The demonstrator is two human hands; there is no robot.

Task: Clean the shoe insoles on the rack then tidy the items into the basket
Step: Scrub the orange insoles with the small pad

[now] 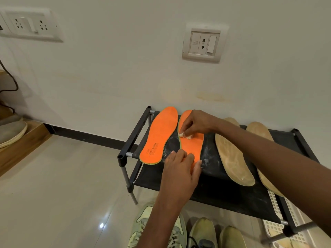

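So the right hand (194,122) is pinching a small white wad, looks like a wipe or tissue (184,136), and pressing it onto the middle of the second orange insole (192,142). The left hand (180,167) is lying flat with fingers spread over that insole's heel end, pinning it down rather than gripping anything. Both orange insoles are sitting on the top shelf of the black fabric shoe rack (133,129), with the first orange insole (158,136) just beside on the left and two tan insoles (232,158) to the right, under the reaching forearm.

What I'd worry about: the heel ends of the insoles are hanging over the front edge of the shelf, so a hard rub toward the person could be sliding one off onto the floor, especially if the pinning hand lets up. There's whitish powder or residue scattered on the fabric between the insoles, and wiping could be dragging it back onto a surface already done. The forearm is also passing right over the tan pair and might be nudging them.

The white plastic basket (275,228) is poking out low on the right, behind the rack leg.

Readable text: the left orange insole says "AIR cushion" near the heel; the smaller print beside it is too tiny to make out.
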